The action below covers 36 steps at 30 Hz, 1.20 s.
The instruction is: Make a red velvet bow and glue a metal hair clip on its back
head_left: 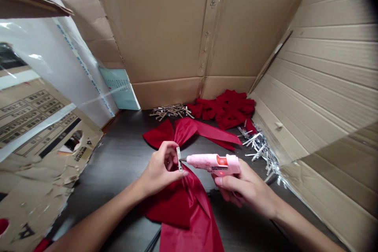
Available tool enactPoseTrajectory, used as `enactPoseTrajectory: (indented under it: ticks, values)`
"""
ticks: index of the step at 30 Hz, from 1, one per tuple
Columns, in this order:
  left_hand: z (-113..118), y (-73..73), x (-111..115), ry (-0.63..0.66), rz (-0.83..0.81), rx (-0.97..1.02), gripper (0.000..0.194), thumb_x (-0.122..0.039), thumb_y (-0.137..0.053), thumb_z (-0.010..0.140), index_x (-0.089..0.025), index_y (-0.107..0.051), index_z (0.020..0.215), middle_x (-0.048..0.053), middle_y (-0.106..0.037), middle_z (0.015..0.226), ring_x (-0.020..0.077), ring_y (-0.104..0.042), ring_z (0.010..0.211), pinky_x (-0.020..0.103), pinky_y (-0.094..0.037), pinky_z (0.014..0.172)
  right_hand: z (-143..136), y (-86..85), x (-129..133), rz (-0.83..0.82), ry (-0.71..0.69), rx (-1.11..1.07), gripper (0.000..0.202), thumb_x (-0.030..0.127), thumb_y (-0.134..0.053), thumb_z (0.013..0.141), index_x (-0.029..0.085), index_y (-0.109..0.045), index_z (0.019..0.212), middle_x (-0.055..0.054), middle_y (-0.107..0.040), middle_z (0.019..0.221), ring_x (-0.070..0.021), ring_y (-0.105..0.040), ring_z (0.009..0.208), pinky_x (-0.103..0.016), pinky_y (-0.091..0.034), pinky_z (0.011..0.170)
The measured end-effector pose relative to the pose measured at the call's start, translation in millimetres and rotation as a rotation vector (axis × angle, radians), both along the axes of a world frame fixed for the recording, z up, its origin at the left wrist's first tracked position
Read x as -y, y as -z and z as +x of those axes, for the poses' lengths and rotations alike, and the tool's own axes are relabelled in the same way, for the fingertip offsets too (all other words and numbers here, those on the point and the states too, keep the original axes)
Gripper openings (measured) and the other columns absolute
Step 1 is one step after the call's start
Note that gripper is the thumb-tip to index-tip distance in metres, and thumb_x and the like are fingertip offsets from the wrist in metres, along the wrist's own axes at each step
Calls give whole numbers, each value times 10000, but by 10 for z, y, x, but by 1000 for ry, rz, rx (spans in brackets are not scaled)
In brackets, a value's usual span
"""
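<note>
My left hand [158, 169] pinches a small metal hair clip [179, 159] between thumb and fingers, holding it upright. In my right hand [245, 189] is a pink hot glue gun [203, 161], its dark nozzle tip at the clip's face. A small red light glows on the gun's side. Below and behind the left hand lies a large red fabric bow [171, 204] with velvet parts and long satin tails, one tail reaching toward the bottom edge. Whether the left fingers also hold part of the bow is hidden.
At the back are a pile of metal clips [169, 111] and a heap of red velvet pieces [230, 108]. Silvery strips [261, 149] lie along the right cardboard wall [330, 86]. More cardboard [165, 27] encloses the dark table [109, 153]. A light blue card [121, 88] stands back left.
</note>
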<state>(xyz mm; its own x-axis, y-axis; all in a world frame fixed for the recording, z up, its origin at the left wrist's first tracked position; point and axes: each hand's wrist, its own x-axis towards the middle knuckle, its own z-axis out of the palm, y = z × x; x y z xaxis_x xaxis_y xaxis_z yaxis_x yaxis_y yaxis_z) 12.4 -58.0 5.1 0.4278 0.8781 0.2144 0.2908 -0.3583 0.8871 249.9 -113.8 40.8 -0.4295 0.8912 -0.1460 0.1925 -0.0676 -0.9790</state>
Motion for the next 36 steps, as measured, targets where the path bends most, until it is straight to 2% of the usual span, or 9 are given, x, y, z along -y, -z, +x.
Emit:
enactPoseTrajectory:
  ticks: [10,18,36]
  values:
    - [-15,0,-42,-21,1,24,554,-156,-777,670,-197,-433,1102,-48,-543,804,79,-466,594,208,-366,515,5,-29,19,-20,-27,45,593,285,-511,810,152,-513,1389,40,-501,507,-83,-395,386,-183,-310,384]
    - [-22,-12,-35,-34,1,23,535,-188,-775,678,-200,-436,1091,-49,-540,798,75,-456,569,209,-356,498,-8,-73,24,-33,-26,78,580,290,-523,800,124,-547,1356,44,-485,490,-77,-388,384,-166,-295,376]
    - [-44,13,-55,10,41,17,588,-228,-799,678,-196,-456,1155,-49,-532,764,97,-480,610,210,-376,520,20,-65,-18,-8,-46,41,618,282,-504,815,128,-482,1413,51,-475,509,-82,-387,392,-186,-306,389]
